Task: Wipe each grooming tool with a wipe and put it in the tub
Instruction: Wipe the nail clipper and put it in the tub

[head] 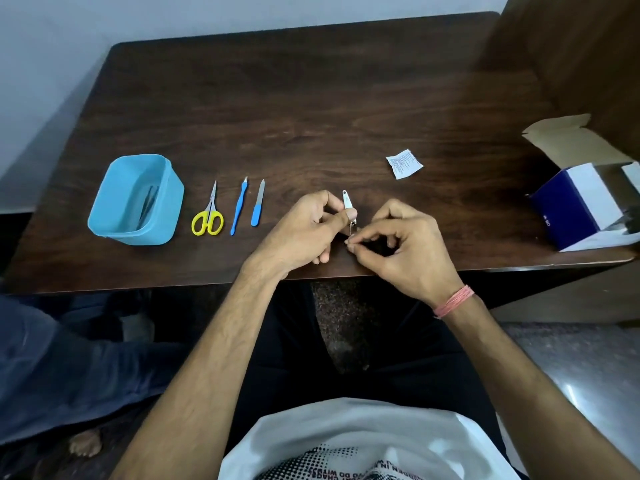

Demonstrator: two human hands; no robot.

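My left hand (304, 226) pinches a small metal nail clipper (347, 202) between thumb and fingers, just above the table's near edge. My right hand (398, 244) has its fingertips curled and pinched at the clipper's lower end; whether a wipe sits between them is hidden. A blue tub (104, 216) stands at the left with metal tweezers (147, 206) inside. Between the tub and my hands lie yellow-handled scissors (207, 218), a thin blue-handled tool (238, 207) and a blue-handled nail file (258, 204).
A torn white wipe sachet (403, 163) lies right of centre on the dark wooden table (311, 116). An open blue and white cardboard box (585, 199) stands at the table's right edge. A wooden panel rises at the far right.
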